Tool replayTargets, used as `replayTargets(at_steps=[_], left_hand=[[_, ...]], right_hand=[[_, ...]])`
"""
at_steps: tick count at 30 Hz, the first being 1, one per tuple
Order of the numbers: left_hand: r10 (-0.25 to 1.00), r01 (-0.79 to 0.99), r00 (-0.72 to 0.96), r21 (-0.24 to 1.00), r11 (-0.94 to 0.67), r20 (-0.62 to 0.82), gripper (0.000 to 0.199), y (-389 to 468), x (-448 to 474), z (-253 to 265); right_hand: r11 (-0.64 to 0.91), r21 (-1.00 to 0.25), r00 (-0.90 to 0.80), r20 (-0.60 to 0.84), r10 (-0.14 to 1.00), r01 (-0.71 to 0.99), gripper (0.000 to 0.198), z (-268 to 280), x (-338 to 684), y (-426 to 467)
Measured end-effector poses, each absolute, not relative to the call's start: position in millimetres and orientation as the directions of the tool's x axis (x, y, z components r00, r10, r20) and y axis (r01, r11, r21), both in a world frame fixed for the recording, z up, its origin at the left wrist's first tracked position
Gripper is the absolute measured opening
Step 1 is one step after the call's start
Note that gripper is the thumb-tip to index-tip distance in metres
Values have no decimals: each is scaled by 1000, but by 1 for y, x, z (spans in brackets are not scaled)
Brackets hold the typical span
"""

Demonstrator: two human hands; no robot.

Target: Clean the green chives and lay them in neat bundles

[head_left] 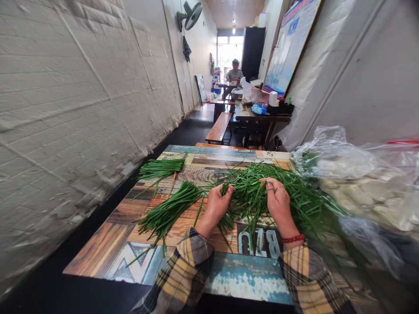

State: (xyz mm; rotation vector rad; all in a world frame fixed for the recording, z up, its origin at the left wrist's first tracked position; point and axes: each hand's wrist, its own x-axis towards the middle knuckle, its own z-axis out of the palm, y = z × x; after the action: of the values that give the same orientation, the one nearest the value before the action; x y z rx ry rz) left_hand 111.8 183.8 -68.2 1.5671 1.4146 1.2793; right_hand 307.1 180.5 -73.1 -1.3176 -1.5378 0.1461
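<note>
Long green garlic chives lie across a patchwork-patterned table (255, 266). My left hand (218, 205) is closed around a small bunch of garlic chives (225, 188), whose ends stick out above and below the fist. My right hand (278, 201) pinches a few strands at the edge of the large loose pile of garlic chives (301, 192), thumb and forefinger together. Left of my left hand rests a neat bundle of garlic chives (173, 207). Farther back at the left edge sits a second neat bundle (162, 169).
Clear plastic bags (340, 161) with pale contents crowd the table's right side. Beyond the table stand a wooden bench (220, 127) and another table (258, 115) with bags and boxes. A person (235, 73) sits at the far end. A wall (81, 87) runs along the left.
</note>
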Motion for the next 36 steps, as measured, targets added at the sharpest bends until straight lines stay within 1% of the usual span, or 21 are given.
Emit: replayTargets(at_steps=[2, 4, 6, 8, 9, 10, 12, 14, 16, 18, 20, 22, 24, 26, 29, 32, 36], left_hand=[[972, 319, -66, 927, -196, 228, 31, 183, 112, -68], [972, 321, -72, 928, -189, 223, 33, 183, 112, -68], [972, 314, -75, 930, -189, 223, 33, 183, 112, -69], [971, 303, -84, 934, -189, 224, 33, 183, 112, -70], [971, 296, -90, 937, -188, 223, 32, 183, 112, -70], [971, 287, -97, 940, -185, 221, 32, 183, 112, -69], [971, 263, -107, 948, -180, 214, 31, 182, 113, -67], [972, 218, -116, 960, -175, 204, 32, 180, 114, -63], [982, 135, -104, 981, -141, 156, 35, 177, 114, -58], [998, 1, -9, 998, -58, 58, 38, 172, 115, -52], [980, -126, 197, 990, 60, -35, 42, 166, 115, -47], [909, -178, 410, 971, 158, -73, 45, 160, 117, -45], [846, -168, 526, 964, 208, -91, 46, 157, 119, -45], [848, -172, 518, 958, 231, -111, 46, 156, 122, -48], [906, -248, 402, 936, 250, -136, 43, 159, 125, -53], [939, -345, 315, 906, 246, -135, 42, 165, 123, -55], [954, -441, 274, 866, 234, -118, 45, 168, 119, -53]], right_hand=[[411, -665, 193, 640, 744, 623, 31, -68, 304, 176], [477, -620, 168, 701, 693, 624, 26, -64, 300, 172], [520, -498, 13, 731, 682, 694, 21, -63, 297, 170], [500, -357, -151, 676, 722, 789, 20, -65, 297, 170], [464, -314, -176, 640, 748, 829, 22, -67, 298, 171], [421, -294, -165, 618, 768, 858, 22, -70, 299, 172], [348, -304, -93, 620, 779, 887, 21, -74, 303, 174], [323, -328, -46, 635, 771, 888, 19, -76, 306, 176], [316, -336, -28, 645, 764, 888, 20, -78, 307, 177], [301, -330, -14, 653, 757, 895, 21, -79, 306, 177], [291, -323, 0, 668, 744, 900, 21, -79, 304, 177], [312, -320, -9, 684, 729, 895, 20, -77, 300, 174], [357, -310, -51, 689, 723, 881, 19, -74, 293, 170], [406, -282, -113, 686, 719, 869, 18, -70, 286, 165], [457, -230, -196, 677, 710, 859, 16, -65, 277, 159], [471, -193, -243, 657, 714, 861, 15, -64, 274, 157], [493, -145, -306, 626, 717, 858, 15, -66, 274, 158]])
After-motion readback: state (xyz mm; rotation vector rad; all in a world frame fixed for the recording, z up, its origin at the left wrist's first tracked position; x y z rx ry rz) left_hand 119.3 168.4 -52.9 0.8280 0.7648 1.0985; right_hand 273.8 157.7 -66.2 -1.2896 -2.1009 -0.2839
